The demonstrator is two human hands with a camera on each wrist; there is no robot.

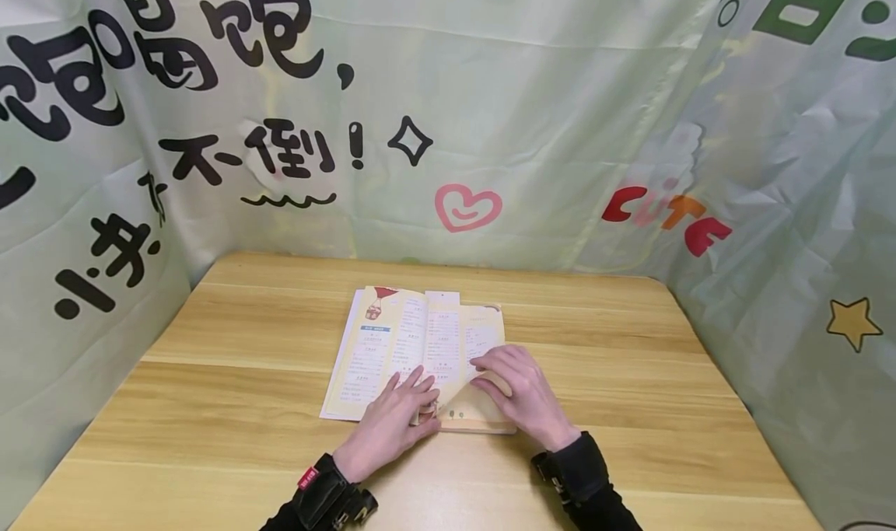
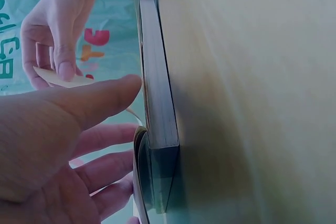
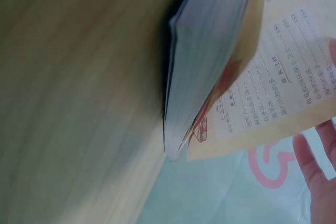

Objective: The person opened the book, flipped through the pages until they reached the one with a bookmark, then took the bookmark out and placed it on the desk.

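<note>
An open book with printed columns lies on the wooden table. My left hand rests near the lower part of its spine, fingers spread and fairly straight over the left page. Between the thumb and fingers of my right hand is the edge of a page, its lower right corner lifted and curved. The left wrist view shows the book's thick page block edge-on, with my left thumb beside it. From the right wrist, the raised page shows its printed lines and stands away from the block.
The wooden table extends around the book on all sides. A pale printed cloth with characters, a heart and a star hangs behind the table and at both sides.
</note>
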